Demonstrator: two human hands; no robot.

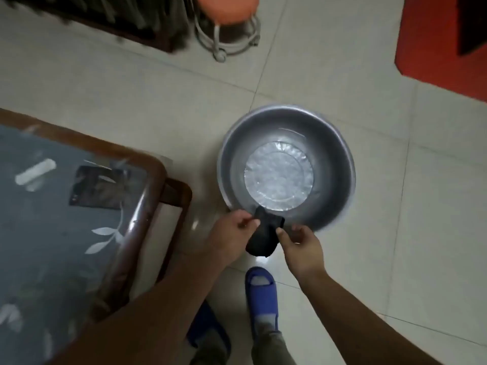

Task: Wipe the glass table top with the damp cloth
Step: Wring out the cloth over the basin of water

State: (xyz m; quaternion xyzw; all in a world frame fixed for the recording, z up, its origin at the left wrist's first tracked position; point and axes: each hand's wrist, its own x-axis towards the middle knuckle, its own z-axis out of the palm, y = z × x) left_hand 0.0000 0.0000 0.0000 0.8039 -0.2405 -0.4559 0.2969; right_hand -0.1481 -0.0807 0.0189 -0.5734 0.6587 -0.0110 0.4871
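A dark cloth (264, 238) hangs between my two hands just over the near rim of a metal basin (334, 164) that stands on the floor. My left hand (232, 233) pinches the cloth's left edge. On the other side my right hand (300, 243) pinches its right edge with thumb and fingers. The glass table top (66, 206), blue-grey with a white leaf pattern and a brown wooden frame, lies to the left of my hands, apart from the cloth.
The basin holds water. A stool with an orange seat (226, 19) and a dark wooden piece of furniture (105, 19) stand at the back. A red mat (442, 40) lies far right. My feet in blue slippers (261, 293) are below the hands.
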